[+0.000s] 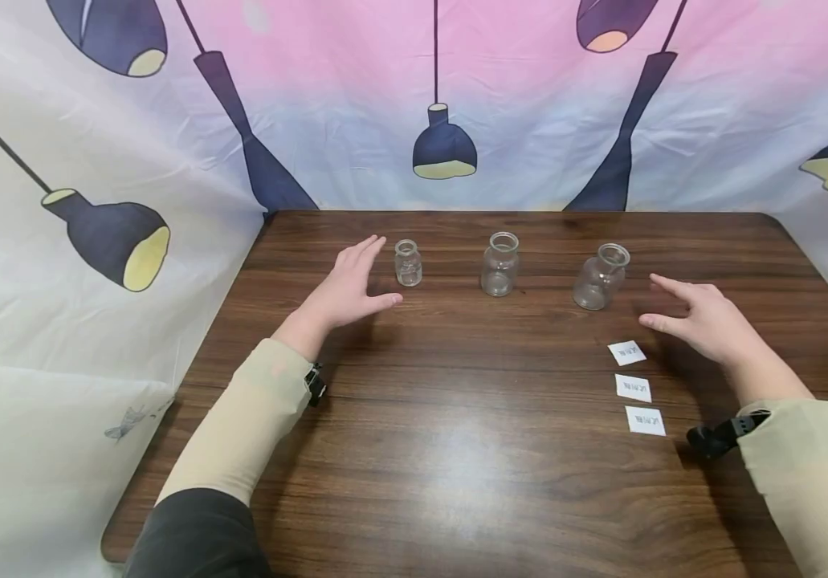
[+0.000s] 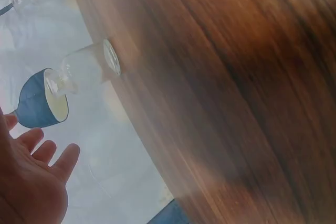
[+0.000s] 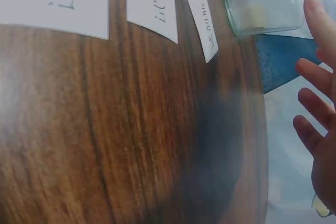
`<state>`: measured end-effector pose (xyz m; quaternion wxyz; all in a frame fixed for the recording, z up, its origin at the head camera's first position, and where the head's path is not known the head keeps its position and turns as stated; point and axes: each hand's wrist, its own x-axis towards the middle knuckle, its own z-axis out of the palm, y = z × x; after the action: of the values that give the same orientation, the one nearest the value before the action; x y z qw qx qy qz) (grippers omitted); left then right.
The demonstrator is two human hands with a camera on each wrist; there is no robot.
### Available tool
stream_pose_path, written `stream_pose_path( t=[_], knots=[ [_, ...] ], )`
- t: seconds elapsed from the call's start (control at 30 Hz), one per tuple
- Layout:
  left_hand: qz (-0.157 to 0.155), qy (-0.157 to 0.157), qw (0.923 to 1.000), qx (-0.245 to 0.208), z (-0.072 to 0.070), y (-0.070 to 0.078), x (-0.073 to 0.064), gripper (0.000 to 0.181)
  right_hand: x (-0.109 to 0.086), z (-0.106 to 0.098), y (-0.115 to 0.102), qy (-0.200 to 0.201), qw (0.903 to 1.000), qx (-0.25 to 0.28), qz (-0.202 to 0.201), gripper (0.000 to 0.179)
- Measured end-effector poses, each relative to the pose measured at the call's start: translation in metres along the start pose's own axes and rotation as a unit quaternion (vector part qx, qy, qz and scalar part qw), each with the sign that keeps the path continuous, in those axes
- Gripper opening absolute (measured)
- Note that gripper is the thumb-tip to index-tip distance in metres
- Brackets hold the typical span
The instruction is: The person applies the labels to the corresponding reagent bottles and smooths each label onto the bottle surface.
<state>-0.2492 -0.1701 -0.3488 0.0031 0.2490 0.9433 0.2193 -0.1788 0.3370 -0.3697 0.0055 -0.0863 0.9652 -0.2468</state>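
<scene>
We see the left hand (image 1: 344, 285) just beside the small clear glass bottle (image 1: 408, 271), and the right hand (image 1: 706, 321) near the larger clear glass bottle (image 1: 594, 282). Both have thumb apart from loosely extended fingers and hold nothing. Between these bottles stands another clear glass bottle (image 1: 499, 271). Three white paper labels (image 1: 634, 388) lie on the dark brown wooden bench (image 1: 457, 401).

Beige sleeves (image 1: 229, 429), blk upper L sleeve (image 1: 197, 534), blk wrist bands (image 1: 752, 420), prob. w/ cams (image 1: 707, 441)
</scene>
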Motion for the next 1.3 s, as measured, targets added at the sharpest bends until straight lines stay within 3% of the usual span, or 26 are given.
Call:
stream_pose_path(
  t=[0.17,0.57,0.93,1.3],
  knots=[
    [0.008,0.011,0.9998,-0.012,0.003,0.003,0.0,0.095,-0.001,0.0,0.001,-0.001,0.9998,0.0,-0.018,0.069],
    [0.03,0.018,0.9985,-0.043,0.012,0.01,0.0,0.093,-0.004,0.007,0.0,-0.045,0.9989,0.009,0.007,0.071],
    [0.034,-0.021,0.9988,-0.029,0.02,0.014,0.003,0.084,-0.008,0.015,0.003,-0.046,0.9988,0.013,-0.007,0.069],
    [0.026,-0.049,0.9973,-0.05,0.022,0.024,0.01,0.08,-0.014,0.023,0.005,-0.068,0.9975,0.012,-0.014,0.071]
  ],
)
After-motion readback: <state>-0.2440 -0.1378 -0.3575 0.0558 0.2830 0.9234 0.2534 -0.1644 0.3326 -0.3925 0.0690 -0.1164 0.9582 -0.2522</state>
